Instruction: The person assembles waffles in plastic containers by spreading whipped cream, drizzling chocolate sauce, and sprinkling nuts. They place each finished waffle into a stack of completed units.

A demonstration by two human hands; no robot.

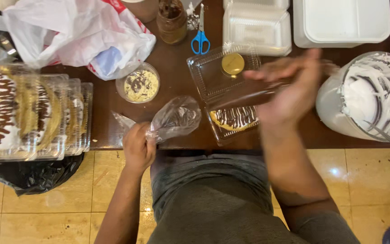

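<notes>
chocolate piping is the step in hand, by the look of it. the left hand (138,147) is closed around the twisted neck of a clear plastic piping bag (175,118), its bulb smeared dark inside and lying just beyond the knuckles on the brown table (177,77). the right hand (290,90) is blurred; it sits over an open clear clamshell box (224,79), fingers drawn narrow and seemingly pinching a thin dark tool that slants back toward the left hand, though i cannot tell the grip for sure. just under that hand, in the near half of the box, lies a flat round pastry (234,118) already striped with dark and white drizzle; a small gold sticker (233,64) shows on the lid half beyond it.

beyond the left hand stands a small cup of crumbs and chocolate bits (141,84), and farther still blue scissors (200,39). well off to that hand's outer side is a row of filled clear boxes (37,115). outside the right hand stands a large container of white cream (371,97).

judging from this, the next move calls for a steady aim over the pastry and gentle pressure on the bag.
</notes>
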